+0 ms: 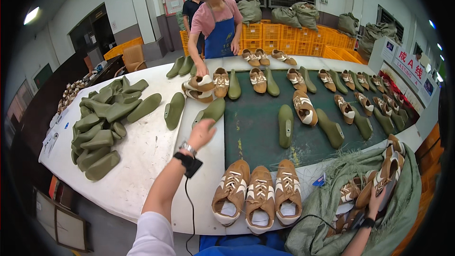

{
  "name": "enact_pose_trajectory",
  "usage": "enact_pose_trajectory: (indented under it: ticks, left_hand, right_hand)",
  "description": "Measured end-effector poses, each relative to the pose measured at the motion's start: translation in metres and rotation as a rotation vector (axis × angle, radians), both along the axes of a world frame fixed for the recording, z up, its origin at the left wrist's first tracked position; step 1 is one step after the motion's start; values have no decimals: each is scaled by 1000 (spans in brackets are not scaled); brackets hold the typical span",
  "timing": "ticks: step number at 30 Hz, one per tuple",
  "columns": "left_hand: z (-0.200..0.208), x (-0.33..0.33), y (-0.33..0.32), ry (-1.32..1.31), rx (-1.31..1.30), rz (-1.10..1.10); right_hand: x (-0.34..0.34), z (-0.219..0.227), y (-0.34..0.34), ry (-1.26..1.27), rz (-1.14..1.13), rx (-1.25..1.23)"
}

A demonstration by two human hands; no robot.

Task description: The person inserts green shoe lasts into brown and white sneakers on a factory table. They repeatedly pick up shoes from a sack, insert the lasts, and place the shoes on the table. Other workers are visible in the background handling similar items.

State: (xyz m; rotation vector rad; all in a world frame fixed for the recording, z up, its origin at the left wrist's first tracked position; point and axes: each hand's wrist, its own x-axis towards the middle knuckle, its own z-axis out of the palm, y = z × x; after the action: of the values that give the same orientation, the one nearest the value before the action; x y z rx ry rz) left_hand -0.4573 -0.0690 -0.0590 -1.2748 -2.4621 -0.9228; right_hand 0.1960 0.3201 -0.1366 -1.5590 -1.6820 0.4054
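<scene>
My left hand point(201, 133) is closed at the near edge of a green shoe last point(211, 110) by the left border of the dark green belt; its fingertips are partly hidden. Another green last point(174, 110) lies just left of it. My right hand point(376, 202) grips a brown-and-white sneaker point(389, 174) above an open green woven sack point(322, 204), which holds more such sneakers. Between my arms, three brown sneakers point(260, 194) stand side by side at the table's near edge, toes pointing away from me.
A heap of green lasts point(102, 128) covers part of the white table point(142, 161) at left. Sneakers and lasts stand paired in rows along the belt point(256, 137). Across the table, a co-worker in a blue apron point(219, 38) touches a sneaker point(199, 85). Orange crates point(272, 33) line the back.
</scene>
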Motion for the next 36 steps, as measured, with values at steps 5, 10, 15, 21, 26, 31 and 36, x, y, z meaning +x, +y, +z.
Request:
enact_pose_trajectory:
  ticks: [5,10,15,21,26,31,36]
  left_hand:
    - [13,105,-27,-38,-52,-372]
    - [46,177,-31,-97,-108,-535]
    - [72,226,0,-415,-160,-625]
    - [82,233,40,-1425,370,-946]
    - [92,209,13,-1346,447,-851]
    - [112,191,-7,-869,-84,-801]
    - [90,175,-25,-1109,-56,-573]
  right_hand:
    - [-16,-38,39,738,34,-284]
    - [-33,18,-5,1161,127,-158]
    - [-74,116,-118,1067,507,-75]
    - [-144,174,-203,499,1321,-364]
    - [-174,186,-196,269,1518,-546]
    - [-195,183,-188,168,1695,-666]
    - [-206,166,-170,33,1544,-674]
